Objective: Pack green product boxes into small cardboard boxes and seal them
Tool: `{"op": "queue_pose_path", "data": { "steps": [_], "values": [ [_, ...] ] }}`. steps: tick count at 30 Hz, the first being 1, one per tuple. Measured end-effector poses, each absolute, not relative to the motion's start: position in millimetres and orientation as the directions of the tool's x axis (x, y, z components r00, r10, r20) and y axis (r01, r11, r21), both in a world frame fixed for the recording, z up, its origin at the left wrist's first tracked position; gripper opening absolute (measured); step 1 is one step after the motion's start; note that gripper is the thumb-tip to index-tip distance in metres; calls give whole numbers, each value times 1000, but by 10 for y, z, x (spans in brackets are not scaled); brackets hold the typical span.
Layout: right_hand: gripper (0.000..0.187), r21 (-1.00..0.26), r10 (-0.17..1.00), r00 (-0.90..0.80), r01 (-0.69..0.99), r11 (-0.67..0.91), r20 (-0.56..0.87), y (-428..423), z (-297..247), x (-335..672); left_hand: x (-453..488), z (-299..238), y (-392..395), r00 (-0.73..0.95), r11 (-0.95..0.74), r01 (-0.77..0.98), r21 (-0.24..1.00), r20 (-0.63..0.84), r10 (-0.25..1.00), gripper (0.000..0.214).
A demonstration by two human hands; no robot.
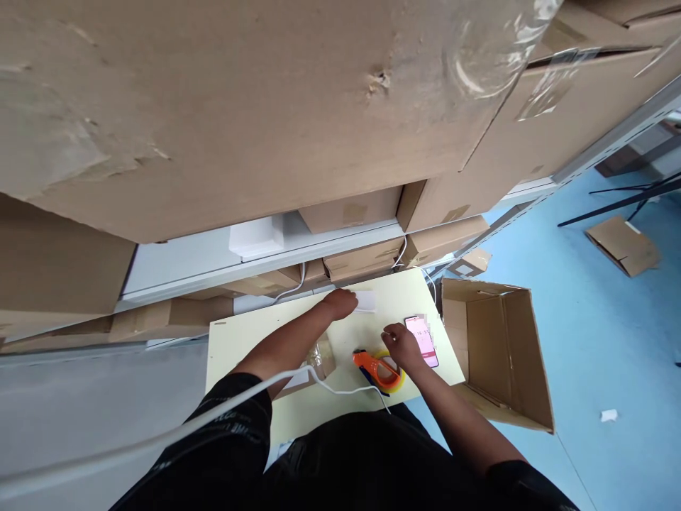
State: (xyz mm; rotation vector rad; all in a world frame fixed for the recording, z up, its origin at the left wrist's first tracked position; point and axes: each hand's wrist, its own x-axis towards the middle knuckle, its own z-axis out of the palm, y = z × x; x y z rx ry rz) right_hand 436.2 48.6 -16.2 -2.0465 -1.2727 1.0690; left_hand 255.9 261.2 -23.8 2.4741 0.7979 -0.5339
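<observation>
There's your left hand (340, 305) reaching across the cream tabletop (396, 292), fingers bunched right at the edge of a white paper slip (366, 301), though whether they grip it I can't tell! Your right hand (403, 345), fingers curled in, hovers between the orange tape dispenser (375, 367) and the lit smartphone (424, 342), and I can't make out anything inside it; under your left forearm sits a small taped carton (323, 356).
</observation>
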Motion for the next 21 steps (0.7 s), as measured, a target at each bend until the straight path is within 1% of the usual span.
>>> {"op": "queue_pose_path", "data": {
  "steps": [7, 12, 14, 17, 21],
  "values": [
    [19, -729, 889, 259, 510, -457, -377, 473, -171, 4327, 2496, -133, 2642, 774, -679, 619, 395, -451, 444, 7],
    [21, -726, 890, 249, 514, -457, -383, 508, -163, 4292, 2406, -67, 2624, 768, -631, 639, 439, -416, 488, 12],
    [21, -717, 886, 252, 521, -463, -389, 546, -164, 4288, 2371, -66, 2604, 754, -605, 656, 450, -419, 506, 10],
    [21, -720, 899, 252, 538, -439, -359, 624, -174, 4281, 2331, -86, 2575, 734, -569, 680, 463, -443, 515, 6],
    [23, -727, 911, 246, 550, -412, -330, 744, -209, 4233, 2294, -80, 2528, 688, -534, 725, 435, -470, 553, 11]
  ]
}}
